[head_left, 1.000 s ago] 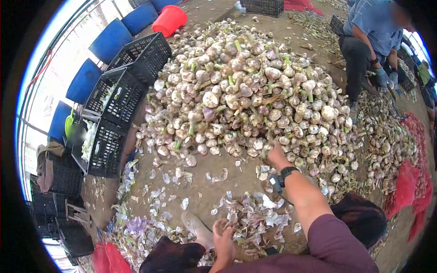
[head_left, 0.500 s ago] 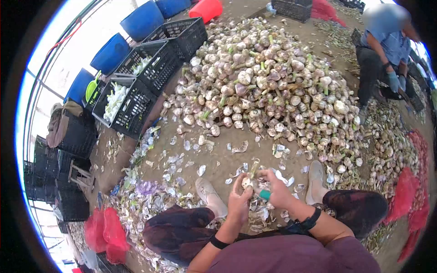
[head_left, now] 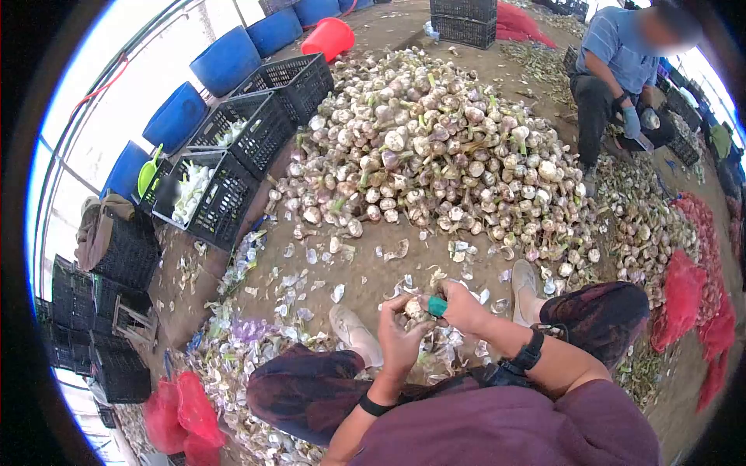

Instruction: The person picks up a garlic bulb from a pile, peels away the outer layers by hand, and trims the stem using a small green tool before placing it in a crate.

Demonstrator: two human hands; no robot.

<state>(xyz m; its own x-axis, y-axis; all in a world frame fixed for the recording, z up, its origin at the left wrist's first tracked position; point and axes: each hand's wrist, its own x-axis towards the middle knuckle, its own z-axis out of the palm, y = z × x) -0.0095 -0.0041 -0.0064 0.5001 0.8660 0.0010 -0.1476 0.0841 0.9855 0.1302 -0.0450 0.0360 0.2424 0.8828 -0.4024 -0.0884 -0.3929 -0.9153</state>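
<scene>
My left hand (head_left: 399, 339) is closed around a garlic bulb (head_left: 415, 309) in front of my knees. Touching the bulb's right side, my right hand (head_left: 460, 311) has its fingers bent together, with a green wrap (head_left: 437, 306) on one of them. A dry stem shows at the top of the right hand's fingers. Beyond both hands rises a large heap of garlic bulbs (head_left: 443, 147). Loose peeled skins (head_left: 287, 291) lie on the ground around my feet.
Black crates (head_left: 225, 198), two with pale garlic inside, line the left, near blue barrels (head_left: 225, 62) and a red bucket (head_left: 328, 39). Red mesh bags (head_left: 194, 404) lie at lower left, others (head_left: 680, 299) at right. A gloved person (head_left: 614, 78) sits at upper right.
My right hand has tilted and moved up slightly beside the bulb, while my left still holds it. The view has shifted, and the other person now holds something pale.
</scene>
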